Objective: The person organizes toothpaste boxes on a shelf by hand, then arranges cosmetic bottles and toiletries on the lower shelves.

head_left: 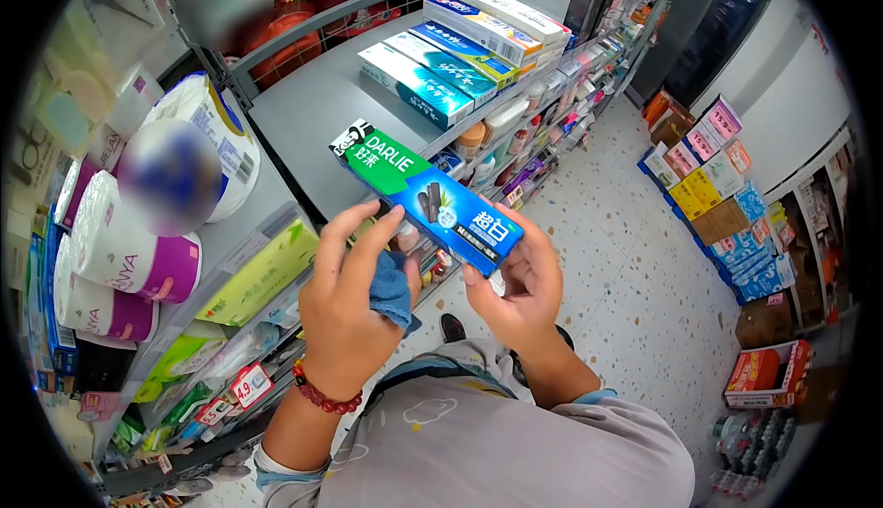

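A blue and green Darlie toothpaste box (425,197) is held tilted in front of me, its printed face up. My right hand (526,280) grips its right end between thumb and fingers. Tucked in my left hand (348,292) is a crumpled blue cloth (393,292), while the fingertips of that hand rest at the box's lower edge. Beyond the box, several other toothpaste boxes (416,83) lie stacked on the grey shelf top (308,108).
Wrapped toilet paper rolls (129,264) stand on the left shelf, above price tags (250,386). A wire rack rail (313,25) borders the shelf top at the back. Across the speckled floor (589,259), stacked cartons (727,200) line the right side.
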The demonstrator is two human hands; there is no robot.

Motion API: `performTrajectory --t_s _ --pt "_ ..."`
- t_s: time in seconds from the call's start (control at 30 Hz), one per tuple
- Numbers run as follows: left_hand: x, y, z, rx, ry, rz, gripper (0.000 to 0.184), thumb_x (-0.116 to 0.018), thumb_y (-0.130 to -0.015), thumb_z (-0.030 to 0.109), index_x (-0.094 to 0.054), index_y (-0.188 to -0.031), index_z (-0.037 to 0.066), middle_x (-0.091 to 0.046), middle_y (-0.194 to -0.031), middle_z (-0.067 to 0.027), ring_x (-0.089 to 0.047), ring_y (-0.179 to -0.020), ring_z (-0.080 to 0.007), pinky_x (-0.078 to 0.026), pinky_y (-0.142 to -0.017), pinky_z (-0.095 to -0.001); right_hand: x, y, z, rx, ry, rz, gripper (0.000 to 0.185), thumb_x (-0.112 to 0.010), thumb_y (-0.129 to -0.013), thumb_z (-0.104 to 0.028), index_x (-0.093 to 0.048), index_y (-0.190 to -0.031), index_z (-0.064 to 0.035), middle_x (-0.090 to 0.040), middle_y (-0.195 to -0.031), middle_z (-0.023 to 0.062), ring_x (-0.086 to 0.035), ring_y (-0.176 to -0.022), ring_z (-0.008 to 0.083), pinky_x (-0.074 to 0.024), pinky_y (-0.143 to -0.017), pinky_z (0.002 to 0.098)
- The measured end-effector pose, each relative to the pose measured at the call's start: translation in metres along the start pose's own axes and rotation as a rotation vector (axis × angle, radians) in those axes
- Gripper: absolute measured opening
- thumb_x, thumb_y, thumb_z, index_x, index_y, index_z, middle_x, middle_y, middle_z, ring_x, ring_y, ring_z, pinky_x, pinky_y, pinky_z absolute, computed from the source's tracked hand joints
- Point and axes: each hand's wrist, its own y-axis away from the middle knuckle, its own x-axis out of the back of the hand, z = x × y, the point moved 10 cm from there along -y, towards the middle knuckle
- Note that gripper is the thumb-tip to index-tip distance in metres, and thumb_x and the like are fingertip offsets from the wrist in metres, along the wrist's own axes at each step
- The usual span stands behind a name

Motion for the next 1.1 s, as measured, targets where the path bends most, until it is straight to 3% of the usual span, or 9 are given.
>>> performTrajectory --t_s 0.17,0.23,0.3,0.33,0.47,0.63,0.87,1.03,1.1 --pt "-0.012 0.001 -0.002 0.078 0.043 -0.098 0.055 -0.083 -0.086 0.012 -0.067 -0.138 0.006 -0.066 -0.134 -0.0163 -0.075 -0.105 -0.035 -0.061 -0.082 -0.0394 -0.016 -0.019 0.039 -0.192 -0.033 0.024 0.066 -0.071 -0.094 0.009 -0.042 -0.153 0.0041 -0.06 -0.145 0.0183 -0.061 -0.133 0.0232 -0.05 -0.11 0.0362" --pt "-0.013 -0.007 -0.002 0.057 0.039 -0.083 0.053 -0.082 -0.087 0.014 -0.067 -0.137 0.005 -0.067 -0.132 -0.0166 -0.075 -0.103 -0.0351 -0.061 -0.082 -0.0397 -0.02 -0.037 0.052 -0.157 -0.022 0.023 0.071 -0.078 -0.091 0.003 -0.044 -0.153 0.0038 -0.062 -0.142 0.0174 -0.065 -0.127 0.0242 -0.0523 -0.105 0.036" --pt "-0.013 -0.016 -0.002 0.035 0.034 -0.071 0.051 -0.082 -0.088 0.016 -0.067 -0.136 0.004 -0.069 -0.13 -0.0169 -0.075 -0.101 -0.0353 -0.061 -0.082 -0.0401 -0.023 -0.057 0.043 -0.014 0.549 0.006 0.067 -0.083 -0.091 -0.016 -0.051 -0.146 0.0066 -0.065 -0.13 0.0216 -0.066 -0.117 0.0354 -0.0521 -0.102 0.0449" --pt "-0.017 -0.02 -0.005 0.072 -0.014 -0.115 0.049 -0.081 -0.089 0.018 -0.068 -0.134 0.003 -0.07 -0.126 -0.0166 -0.074 -0.1 -0.0357 -0.061 -0.082 -0.0405 -0.028 -0.062 0.035 0.202 0.649 0.036 0.073 -0.085 -0.088 -0.023 -0.052 -0.147 0.0043 -0.06 -0.134 0.0234 -0.056 -0.121 0.0441 -0.0448 -0.106 0.0502" --pt "-0.018 -0.048 -0.006 0.136 -0.168 -0.141 0.046 -0.079 -0.092 0.028 -0.07 -0.129 0.002 -0.073 -0.119 -0.0167 -0.073 -0.1 -0.0377 -0.06 -0.082 -0.0422 -0.027 -0.077 0.031 0.315 0.919 -0.005 0.071 -0.086 -0.087 -0.025 -0.055 -0.147 -0.0023 -0.049 -0.146 0.023 -0.047 -0.128 0.0439 -0.0395 -0.105 0.0551" --pt "-0.042 -0.077 -0.04 0.367 -0.293 -0.278 0.058 -0.079 -0.093 0.036 -0.066 -0.141 0.007 -0.073 -0.117 -0.0209 -0.071 -0.103 -0.0388 -0.058 -0.088 -0.0433 -0.011 -0.101 0.025 0.349 0.991 -0.13 0.059 -0.079 -0.091 -0.02 -0.057 -0.144 -0.0051 -0.049 -0.147 0.0235 -0.047 -0.13 0.0462 -0.0387 -0.107 0.0575" --pt "-0.065 -0.081 -0.057 0.395 -0.571 -0.323 0.059 -0.077 -0.095 0.033 -0.062 -0.15 0.019 -0.071 -0.127 -0.0219 -0.069 -0.116 -0.039 -0.057 -0.094 -0.0443 0.025 -0.151 0.04 0.463 0.865 -0.207 0.044 -0.069 -0.094 -0.007 -0.064 -0.138 -0.0078 -0.059 -0.144 0.0165 -0.05 -0.141 0.0408 -0.0375 -0.117 0.0553" --pt "-0.08 -0.086 -0.07 0.541 -0.385 -0.471 0.057 -0.076 -0.096 0.029 -0.062 -0.15 0.021 -0.072 -0.125 -0.0217 -0.071 -0.109 -0.0387 -0.057 -0.09 -0.0425 0.006 -0.158 0.051 0.558 1.017 -0.405 0.045 -0.066 -0.092 -0.006 -0.068 -0.136 -0.0118 -0.061 -0.146 0.0127 -0.055 -0.139 0.034 -0.0346 -0.122 0.0525" --pt "-0.083 -0.092 -0.059 0.367 -0.448 -0.413 0.057 -0.077 -0.095 0.029 -0.062 -0.15 0.021 -0.074 -0.114 -0.0204 -0.071 -0.1 -0.0387 -0.057 -0.085 -0.0422 0.008 -0.16 0.06 0.493 0.946 -0.443 0.046 -0.064 -0.093 -0.003 -0.068 -0.137 -0.0142 -0.062 -0.146 0.0119 -0.055 -0.14 0.0339 -0.0353 -0.122 0.0527"
